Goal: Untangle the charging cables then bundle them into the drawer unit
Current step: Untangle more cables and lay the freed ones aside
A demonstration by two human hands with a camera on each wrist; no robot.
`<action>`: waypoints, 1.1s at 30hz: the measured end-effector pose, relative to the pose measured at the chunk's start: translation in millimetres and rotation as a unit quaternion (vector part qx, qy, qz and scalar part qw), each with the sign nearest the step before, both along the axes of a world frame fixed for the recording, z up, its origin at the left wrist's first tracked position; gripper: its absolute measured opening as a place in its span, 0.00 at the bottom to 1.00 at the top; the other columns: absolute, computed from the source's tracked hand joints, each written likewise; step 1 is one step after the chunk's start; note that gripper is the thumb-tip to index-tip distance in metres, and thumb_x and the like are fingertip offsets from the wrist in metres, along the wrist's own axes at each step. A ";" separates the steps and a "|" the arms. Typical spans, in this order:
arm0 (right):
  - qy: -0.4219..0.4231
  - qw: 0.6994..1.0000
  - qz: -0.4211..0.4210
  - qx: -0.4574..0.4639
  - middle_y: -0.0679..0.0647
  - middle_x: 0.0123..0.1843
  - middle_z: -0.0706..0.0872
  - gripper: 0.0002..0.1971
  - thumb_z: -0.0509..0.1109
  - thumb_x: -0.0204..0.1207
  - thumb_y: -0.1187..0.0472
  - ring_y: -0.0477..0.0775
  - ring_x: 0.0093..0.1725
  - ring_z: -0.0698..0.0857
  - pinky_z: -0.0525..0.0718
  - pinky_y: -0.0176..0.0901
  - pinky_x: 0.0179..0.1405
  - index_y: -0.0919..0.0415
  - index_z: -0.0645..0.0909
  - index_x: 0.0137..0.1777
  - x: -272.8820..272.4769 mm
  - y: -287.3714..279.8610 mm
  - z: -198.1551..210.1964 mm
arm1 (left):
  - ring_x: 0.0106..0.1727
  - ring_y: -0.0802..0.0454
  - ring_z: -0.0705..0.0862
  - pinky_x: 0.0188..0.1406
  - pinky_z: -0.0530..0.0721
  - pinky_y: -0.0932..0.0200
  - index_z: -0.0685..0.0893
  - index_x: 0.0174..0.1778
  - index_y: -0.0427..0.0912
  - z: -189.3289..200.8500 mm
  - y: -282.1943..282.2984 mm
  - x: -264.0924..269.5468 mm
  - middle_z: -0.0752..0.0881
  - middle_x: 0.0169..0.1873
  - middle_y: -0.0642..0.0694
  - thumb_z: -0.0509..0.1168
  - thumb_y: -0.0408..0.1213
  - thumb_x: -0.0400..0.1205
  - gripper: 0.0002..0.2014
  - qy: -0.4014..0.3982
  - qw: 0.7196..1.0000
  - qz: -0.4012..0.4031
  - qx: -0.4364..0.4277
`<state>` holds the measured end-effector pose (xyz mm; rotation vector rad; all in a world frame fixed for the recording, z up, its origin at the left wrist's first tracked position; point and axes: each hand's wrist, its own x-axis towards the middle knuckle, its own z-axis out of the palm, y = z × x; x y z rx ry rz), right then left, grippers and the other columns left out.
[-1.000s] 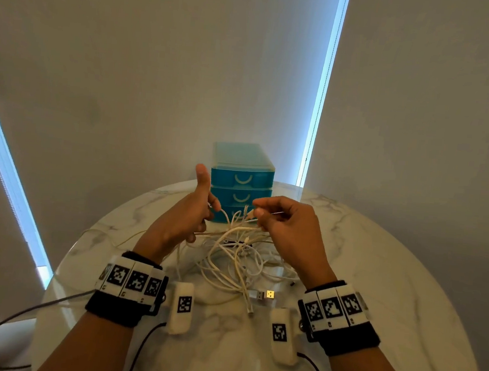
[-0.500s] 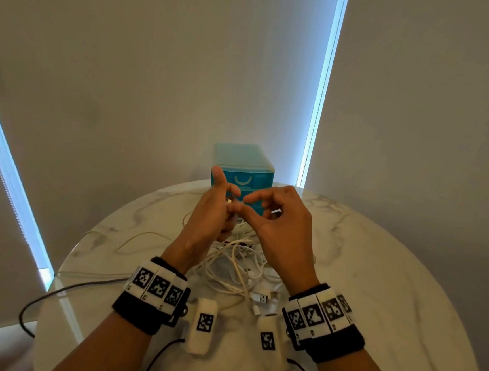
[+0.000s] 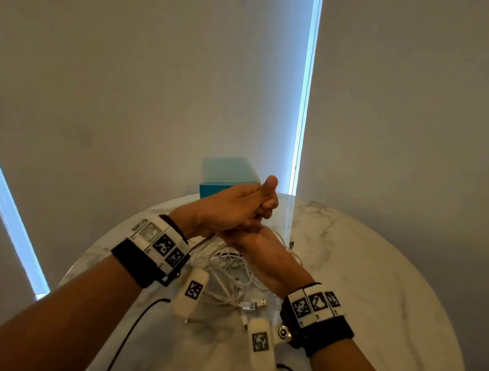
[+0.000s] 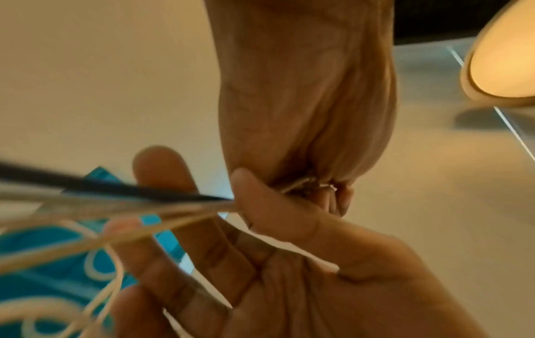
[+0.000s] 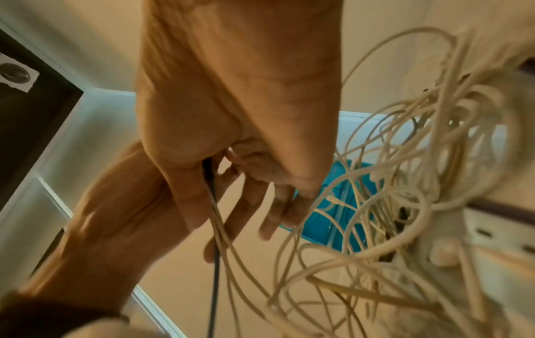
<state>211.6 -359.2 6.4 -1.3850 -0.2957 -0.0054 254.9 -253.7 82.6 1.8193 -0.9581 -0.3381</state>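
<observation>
A tangle of white charging cables (image 3: 229, 272) lies on the round marble table (image 3: 376, 285), with a USB plug (image 3: 252, 304) at its near edge. My left hand (image 3: 229, 207) crosses to the right above my right hand (image 3: 263, 258). In the left wrist view my left hand (image 4: 246, 205) holds several white strands (image 4: 115, 231) and one black cable (image 4: 115, 187) under its thumb, its fingers nearly straight. My right hand (image 4: 304, 114) grips the same strands in its curled fingers. The blue drawer unit (image 3: 223, 171) stands behind both hands, partly hidden.
White camera pods (image 3: 194, 290) hang below both wrists, and black leads run off the table's near edge. A wall with bright window slits stands close behind the table. Bare marble (image 3: 387, 331) shows to the right of the tangle.
My hands came together over the tangle. The left hand then swung right and up, crossing over the right hand, with strands pulled taut between them.
</observation>
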 end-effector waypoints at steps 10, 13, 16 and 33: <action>0.078 0.943 0.036 0.322 0.55 0.32 0.62 0.13 0.70 0.79 0.54 0.57 0.35 0.59 0.76 0.54 0.40 0.60 0.75 0.36 1.7 4.2 -5.1 | 0.57 0.54 0.91 0.65 0.90 0.54 0.79 0.77 0.50 7.8 9.8 10.0 0.90 0.58 0.51 0.54 0.69 0.89 0.31 -0.098 0.989 0.068 0.089; 0.067 0.929 -0.028 0.363 0.55 0.31 0.63 0.19 0.77 0.78 0.50 0.54 0.31 0.62 0.78 0.49 0.36 0.60 0.76 0.33 0.7 -6.9 -1.0 | 0.60 0.49 0.94 0.58 0.93 0.55 0.67 0.86 0.53 -1.2 24.5 3.5 0.90 0.67 0.49 0.61 0.61 0.92 0.29 -0.017 0.989 0.049 0.139; 0.062 0.918 -0.045 0.390 0.52 0.26 0.54 0.30 0.74 0.84 0.53 0.52 0.29 0.53 0.70 0.45 0.32 0.53 0.57 0.28 0.5 -21.4 4.2 | 0.59 0.49 0.94 0.59 0.91 0.56 0.77 0.82 0.48 -7.9 40.5 3.0 0.92 0.64 0.50 0.69 0.52 0.91 0.25 0.030 0.980 -0.029 0.194; -0.042 0.930 -0.089 0.353 0.47 0.21 0.57 0.33 0.57 0.93 0.37 0.46 0.20 0.56 0.56 0.44 0.23 0.52 0.59 0.27 -1.0 -70.4 48.0 | 0.49 0.56 0.90 0.64 0.86 0.50 0.92 0.49 0.55 2.1 136.1 65.2 0.94 0.45 0.54 0.67 0.62 0.89 0.16 -0.152 0.957 0.060 0.240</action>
